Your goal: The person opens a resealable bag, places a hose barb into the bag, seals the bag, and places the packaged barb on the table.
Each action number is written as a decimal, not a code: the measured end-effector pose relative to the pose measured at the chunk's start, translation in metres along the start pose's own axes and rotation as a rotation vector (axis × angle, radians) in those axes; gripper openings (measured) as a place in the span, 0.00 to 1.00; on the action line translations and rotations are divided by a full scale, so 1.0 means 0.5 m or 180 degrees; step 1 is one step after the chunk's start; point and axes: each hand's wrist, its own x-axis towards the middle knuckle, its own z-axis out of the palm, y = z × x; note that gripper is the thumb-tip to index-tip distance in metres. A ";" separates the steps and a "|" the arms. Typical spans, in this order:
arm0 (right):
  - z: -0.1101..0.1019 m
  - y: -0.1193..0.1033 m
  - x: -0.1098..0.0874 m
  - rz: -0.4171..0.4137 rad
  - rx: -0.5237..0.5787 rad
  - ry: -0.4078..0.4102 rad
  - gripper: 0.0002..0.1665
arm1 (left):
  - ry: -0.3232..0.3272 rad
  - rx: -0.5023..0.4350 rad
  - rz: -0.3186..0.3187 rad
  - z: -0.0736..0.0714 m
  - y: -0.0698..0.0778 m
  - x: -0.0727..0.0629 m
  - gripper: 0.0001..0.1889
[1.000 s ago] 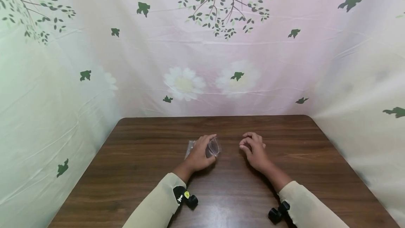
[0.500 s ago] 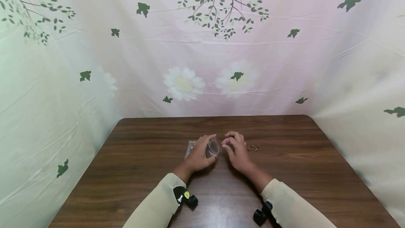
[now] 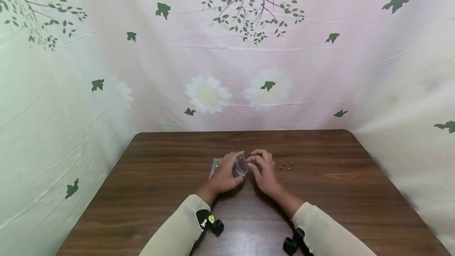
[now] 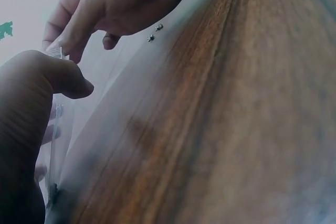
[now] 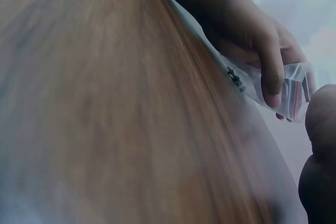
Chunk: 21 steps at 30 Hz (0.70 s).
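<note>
My left hand (image 3: 223, 175) grips a small clear zip-lock bag (image 3: 241, 166), thumb on the near side and fingers on the far side, its mouth spread toward the right. In the right wrist view a red line runs along the bag's mouth (image 5: 296, 98), and several small dark pieces (image 5: 234, 78) show toward its other end. My right hand (image 3: 264, 173) is at the bag's mouth with thumb and fingers bent together. Its fingertips are partly hidden behind the left thumb (image 4: 73, 80) in the left wrist view; I cannot tell whether they pinch anything.
Several tiny metallic pieces (image 3: 286, 166) lie on the brown wooden table (image 3: 170, 208) just right of my right hand. A patterned cloth (image 3: 227, 58) hangs behind the table and along both sides.
My right hand has moved left from over the tiny metallic pieces to the bag's mouth, uncovering them. The left hand keeps its hold on the bag in the same place.
</note>
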 end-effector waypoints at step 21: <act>-0.125 0.078 -0.017 0.0198 -0.0311 0.0180 0.05 | 0.0181 -0.0145 0.0181 0.032 -0.044 0.004 0.46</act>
